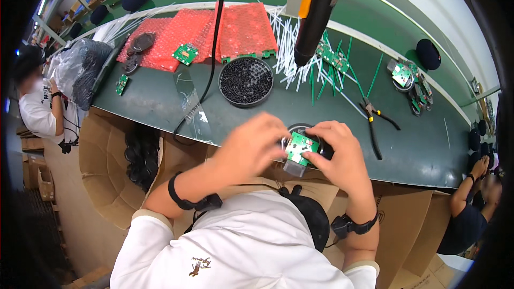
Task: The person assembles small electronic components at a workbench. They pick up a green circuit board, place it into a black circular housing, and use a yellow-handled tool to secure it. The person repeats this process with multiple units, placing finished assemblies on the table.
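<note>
Right now I have both hands at the near edge of the green counter (160, 96), working on one small assembly. My left hand (251, 147) is curled with its fingers bent in against the left side of a round black housing (305, 128), though it is motion-blurred and I cannot tell how firmly it grips. My right hand (337, 150) is closed around the right side of the same housing, thumb beside a small green circuit board (301, 147) that sits on top of it. A clear grey piece (294, 167) shows just below the board. Beyond my hands stands a round black tray of small black parts (246, 81), and a black cable (214, 37) runs down past it. Red bubble-wrap sheets (214, 32) lie farther back, with another green board (186, 53) on them. To my right, pliers with black handles (375, 123) lie on the counter, near scattered white and green cable ties (289, 43). A black and orange tool (318, 10) hangs above.
</note>
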Available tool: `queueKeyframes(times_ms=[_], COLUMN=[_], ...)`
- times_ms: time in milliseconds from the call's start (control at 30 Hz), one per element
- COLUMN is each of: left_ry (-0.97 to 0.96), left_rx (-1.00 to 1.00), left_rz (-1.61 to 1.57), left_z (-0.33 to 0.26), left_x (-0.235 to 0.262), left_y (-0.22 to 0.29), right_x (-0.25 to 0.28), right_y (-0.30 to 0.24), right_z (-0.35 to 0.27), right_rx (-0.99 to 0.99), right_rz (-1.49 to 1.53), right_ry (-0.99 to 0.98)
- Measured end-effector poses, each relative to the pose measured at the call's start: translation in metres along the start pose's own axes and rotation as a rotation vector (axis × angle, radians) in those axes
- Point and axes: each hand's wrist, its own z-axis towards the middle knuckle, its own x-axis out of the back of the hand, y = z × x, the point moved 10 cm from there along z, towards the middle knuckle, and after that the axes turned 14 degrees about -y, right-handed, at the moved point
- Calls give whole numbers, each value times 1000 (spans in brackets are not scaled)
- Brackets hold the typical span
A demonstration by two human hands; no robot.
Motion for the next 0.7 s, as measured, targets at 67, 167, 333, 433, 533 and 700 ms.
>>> queueKeyframes(times_ms=[67,167,333,433,533,700], left_ry=[263,185,57,81,143,265], left_rx=[147,299,373,360,307,256], left_rz=[218,399,434,414,353,252], left_z=[-1,15,32,32,30,23], left_x=[50,70,65,65,70,81], left_y=[-25,-65,-96,-98,-99,-99], right_x=[14,43,51,55,55,57], right_y=[6,5,-21,-13,-23,-45], right_z=[17,65,178,204,198,138], right_rx=[-37,37,331,257,254,382], right_rz=[77,221,394,486,496,924], right_ry=[-7,201,326,355,290,146])
